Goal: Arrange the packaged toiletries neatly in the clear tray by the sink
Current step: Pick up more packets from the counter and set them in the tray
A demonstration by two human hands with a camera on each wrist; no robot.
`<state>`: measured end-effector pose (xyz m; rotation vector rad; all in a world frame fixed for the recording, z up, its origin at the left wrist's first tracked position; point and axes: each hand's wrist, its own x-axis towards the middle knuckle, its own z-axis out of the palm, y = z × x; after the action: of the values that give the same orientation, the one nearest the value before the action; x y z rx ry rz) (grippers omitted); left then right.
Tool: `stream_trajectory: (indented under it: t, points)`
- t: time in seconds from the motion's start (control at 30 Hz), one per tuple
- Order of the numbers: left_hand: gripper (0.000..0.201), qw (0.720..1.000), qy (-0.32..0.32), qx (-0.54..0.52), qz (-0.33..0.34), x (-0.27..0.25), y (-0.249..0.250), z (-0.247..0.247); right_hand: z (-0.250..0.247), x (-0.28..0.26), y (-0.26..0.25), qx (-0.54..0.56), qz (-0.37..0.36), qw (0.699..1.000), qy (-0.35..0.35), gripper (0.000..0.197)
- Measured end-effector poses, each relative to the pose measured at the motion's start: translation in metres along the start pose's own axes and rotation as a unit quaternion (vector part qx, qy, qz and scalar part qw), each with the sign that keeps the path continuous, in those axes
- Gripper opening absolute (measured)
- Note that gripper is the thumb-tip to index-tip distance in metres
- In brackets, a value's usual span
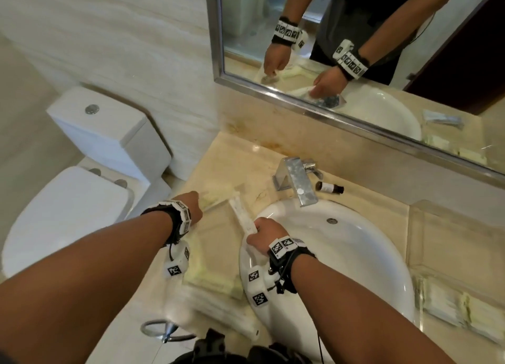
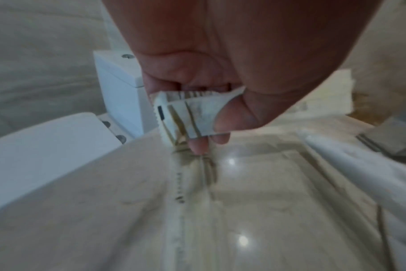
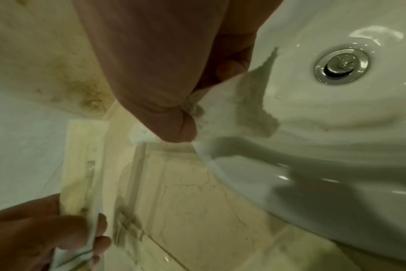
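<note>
Head view, looking down at a bathroom counter w/ a white oval sink (image 1: 355,254) at approx 3 o'clock and a clear tray (image 1: 218,254) on the beige marble counter just left of it. Left hand (image 1: 191,208), at the tray's 11 o'clock corner, has thumb and fingers pinched on a flat white sachet (image 2: 188,113) w/ a zigzag-cut edge and thin stripes; it hangs over the tray's left side. Right hand (image 1: 265,232), at the tray's 3 o'clock edge by the sink rim, is clamped on a long narrow white packet (image 1: 241,216) angled toward 11 o'clock.

Progress, as a judgement: early-to-mid. Pale flat packets seem to lie along the tray's near and left edges, but blur hides detail. Both held items are not yet laid down. More pale packets (image 1: 448,306) sit on the counter at 4 o'clock, right of the sink, so they're likely still to move.

Tray looks like rigid, glossy see-through plastic, rectangular w/ low walls. Packets look thin, crinkly, lightweight. A small brown bottle (image 1: 329,187) lies on its side by the chrome faucet (image 1: 296,180) at 1 o'clock.
</note>
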<state>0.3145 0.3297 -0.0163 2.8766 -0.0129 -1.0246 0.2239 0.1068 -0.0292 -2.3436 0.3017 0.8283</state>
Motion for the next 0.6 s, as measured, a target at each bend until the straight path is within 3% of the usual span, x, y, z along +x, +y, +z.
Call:
stream_trajectory:
  t: [0.2, 0.33, 0.6]
  points:
    - [0.037, 0.998, -0.031, 0.053, 0.025, -0.032, -0.029, 0.022, 0.024, -0.022, -0.003, -0.030, -0.013, 0.999, -0.019, 0.008]
    - [0.045, 0.997, 0.001, 0.059, 0.059, -0.043, -0.032, 0.040, 0.034, -0.035, -0.001, -0.035, -0.026, 0.999, -0.020, 0.020]
    - [0.044, 0.990, 0.013, 0.085, 0.112, -0.065, -0.043, 0.064, 0.062, -0.064, -0.002, -0.024, -0.027, 0.999, -0.026, 0.017]
